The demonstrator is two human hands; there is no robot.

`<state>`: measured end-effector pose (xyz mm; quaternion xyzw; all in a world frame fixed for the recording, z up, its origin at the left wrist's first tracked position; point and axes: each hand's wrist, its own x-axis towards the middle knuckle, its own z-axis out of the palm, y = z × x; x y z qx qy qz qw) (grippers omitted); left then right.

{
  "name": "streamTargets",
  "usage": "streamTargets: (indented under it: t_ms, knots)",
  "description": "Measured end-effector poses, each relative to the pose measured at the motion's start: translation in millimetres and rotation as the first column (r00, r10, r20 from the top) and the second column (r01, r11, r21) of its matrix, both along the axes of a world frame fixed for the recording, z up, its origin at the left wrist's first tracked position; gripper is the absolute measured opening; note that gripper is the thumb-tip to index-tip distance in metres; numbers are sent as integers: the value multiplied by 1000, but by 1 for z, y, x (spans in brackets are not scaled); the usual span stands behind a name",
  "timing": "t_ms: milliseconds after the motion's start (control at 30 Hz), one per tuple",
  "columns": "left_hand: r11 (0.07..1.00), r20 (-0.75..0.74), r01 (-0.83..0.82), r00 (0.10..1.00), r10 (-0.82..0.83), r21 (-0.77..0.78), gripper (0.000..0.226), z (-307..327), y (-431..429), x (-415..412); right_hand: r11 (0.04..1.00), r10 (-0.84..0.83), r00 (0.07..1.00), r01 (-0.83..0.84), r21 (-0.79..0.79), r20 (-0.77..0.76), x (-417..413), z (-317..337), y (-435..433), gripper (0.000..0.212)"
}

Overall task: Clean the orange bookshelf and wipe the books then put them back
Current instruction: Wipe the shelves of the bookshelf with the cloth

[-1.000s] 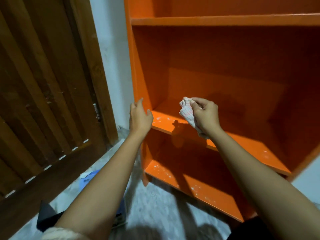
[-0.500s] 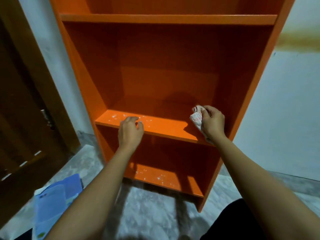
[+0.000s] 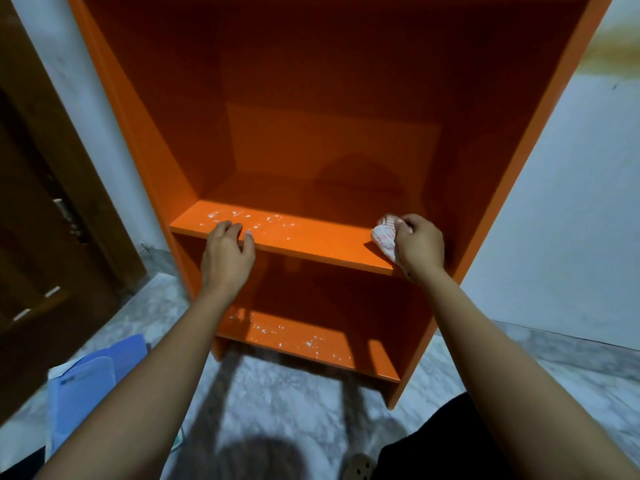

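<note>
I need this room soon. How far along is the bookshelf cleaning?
Done: the bookshelf shows no books. In hand: right hand holds the cloth on the middle shelf; left hand holds its edge. Left: white specks there and on the bottom shelf, then the books.

Bookshelf [image 3: 311, 239]: smooth orange finish with a slight gloss, flecked with white dust. Rag [image 3: 385, 237]: soft matt cloth. Floor [image 3: 277, 393]: smooth grey marbled stone. Door [image 3: 41, 237]: dark wood. Wall [image 3: 571, 202]: matt white. Folder [image 3: 83, 386]: blue plastic.

My hands: two, left hand [image 3: 227, 252] and right hand [image 3: 420, 245]
Bookshelf [image 3: 311, 98]: one
Shelves [image 3: 311, 239]: two
Cloth [image 3: 384, 237]: one
Blue books [image 3: 83, 393], near left: two
Door [image 3: 41, 237]: one
</note>
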<state>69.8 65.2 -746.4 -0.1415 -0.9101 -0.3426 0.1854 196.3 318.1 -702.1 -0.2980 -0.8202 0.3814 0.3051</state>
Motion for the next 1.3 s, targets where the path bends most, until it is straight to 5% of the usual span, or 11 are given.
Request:
streamTargets:
  t_ms: [433, 733, 967, 1167, 1300]
  knots:
    - [997, -47, 72, 996, -72, -13, 38, 1, -15, -9, 982, 69, 998, -69, 178, 6, -58, -14, -88, 23]
    - [982, -87, 185, 980, -181, 38, 27, 0, -37, -25, 969, 235, 972, -235, 76, 13, -106, -11, -139, 21]
    - [981, -43, 187, 982, -185, 46, 29, 1, -34, -22, 958, 214, 955, -247, -148, -205, -76, 8, -115, 18]
    - [988, -40, 144, 989, -142, 48, 27, 6, -19, -5, 995, 66, 977, -51, 80, -202, -21, 8, -48, 19]
    - [980, -33, 184, 983, -182, 71, 24, 8, -3, 10, 931, 86, 996, -88, 354, 23, 0, -10, -34, 20]
